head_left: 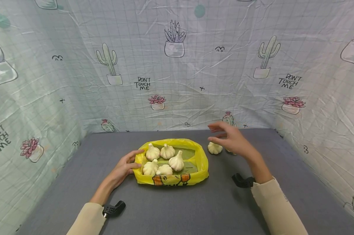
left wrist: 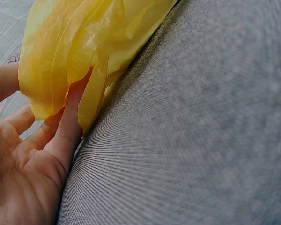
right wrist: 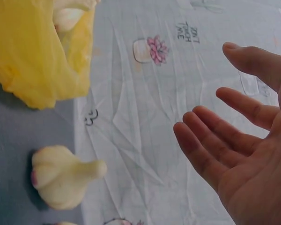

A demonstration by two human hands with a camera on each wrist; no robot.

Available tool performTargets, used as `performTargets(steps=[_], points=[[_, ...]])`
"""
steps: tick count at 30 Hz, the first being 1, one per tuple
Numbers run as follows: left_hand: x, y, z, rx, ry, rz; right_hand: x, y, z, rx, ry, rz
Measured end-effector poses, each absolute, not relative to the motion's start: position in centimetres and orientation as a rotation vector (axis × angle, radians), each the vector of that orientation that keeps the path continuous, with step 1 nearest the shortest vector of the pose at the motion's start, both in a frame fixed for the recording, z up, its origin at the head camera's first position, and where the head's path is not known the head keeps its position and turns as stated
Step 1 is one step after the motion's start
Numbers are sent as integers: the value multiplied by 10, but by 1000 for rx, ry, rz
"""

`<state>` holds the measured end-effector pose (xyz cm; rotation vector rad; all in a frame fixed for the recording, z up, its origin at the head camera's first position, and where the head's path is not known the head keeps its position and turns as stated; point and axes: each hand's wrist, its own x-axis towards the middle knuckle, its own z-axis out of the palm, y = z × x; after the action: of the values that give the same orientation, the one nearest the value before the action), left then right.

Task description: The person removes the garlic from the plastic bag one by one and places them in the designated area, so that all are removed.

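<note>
A yellow plastic bag point(head_left: 201, 166) sits wide-mouthed on the table, with orange and black print on its front. Several pale garlic bulbs point(head_left: 177, 161) lie inside, mostly toward its left half. My left hand point(head_left: 122, 169) holds the bag's left side, fingertips at the rim; in the left wrist view folds of plastic point(left wrist: 91, 42) cover part of the fingers. To the bag's right, my right hand point(head_left: 231, 138) hovers with fingers spread and nothing in them. Below it is a loose garlic bulb point(head_left: 215, 148), stem sideways in the right wrist view. Another bulb point(head_left: 231, 152) is mostly hidden behind that hand.
The dark grey table point(head_left: 177, 209) reaches back to a pale sheet point(head_left: 194, 71) printed with cacti and words, which also hangs on both sides. Black wrist bands point(head_left: 114, 209) are on both forearms.
</note>
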<state>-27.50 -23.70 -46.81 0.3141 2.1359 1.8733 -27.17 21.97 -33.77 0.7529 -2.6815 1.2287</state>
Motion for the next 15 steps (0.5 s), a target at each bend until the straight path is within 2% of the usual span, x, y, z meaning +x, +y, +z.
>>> performTargets(steps=[15], points=[[-274, -236, -467, 304, 2140, 1864, -268, 183, -347, 860, -2715, 1306]])
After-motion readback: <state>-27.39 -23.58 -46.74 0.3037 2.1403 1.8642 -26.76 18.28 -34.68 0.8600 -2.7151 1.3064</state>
